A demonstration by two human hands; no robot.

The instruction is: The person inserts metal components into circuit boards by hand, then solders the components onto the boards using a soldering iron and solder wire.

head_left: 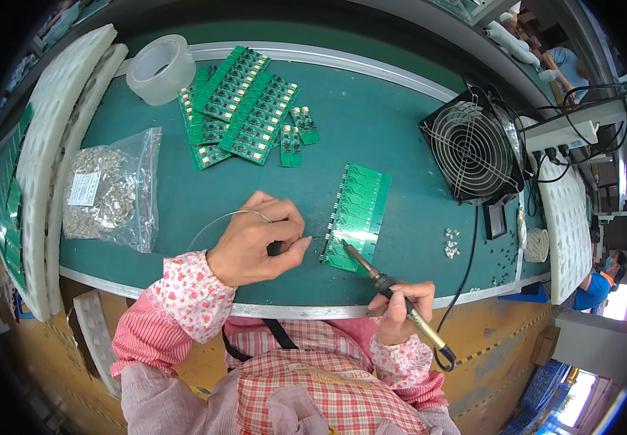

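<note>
A green circuit board panel (360, 206) lies on the green bench mat, with a row of pins along its left edge. My right hand (403, 312) grips a soldering iron (381, 281) by its handle, and the iron's tip meets the lower part of the panel. To the panel's left, my left hand (261, 243) is closed in a pinch on a thin solder wire (210, 223). The wire loops out behind that hand, and its end points toward the pins near the iron's tip. Whether wire and tip touch cannot be made out.
Populated circuit boards (245, 105) are stacked at the back, near a clear tape roll (160, 70). A bag of small metal parts (107, 192) lies left, beside white foam trays (74, 138). Right stand a black fan (471, 148), a small parts pile (451, 243) and the iron's cord (466, 279).
</note>
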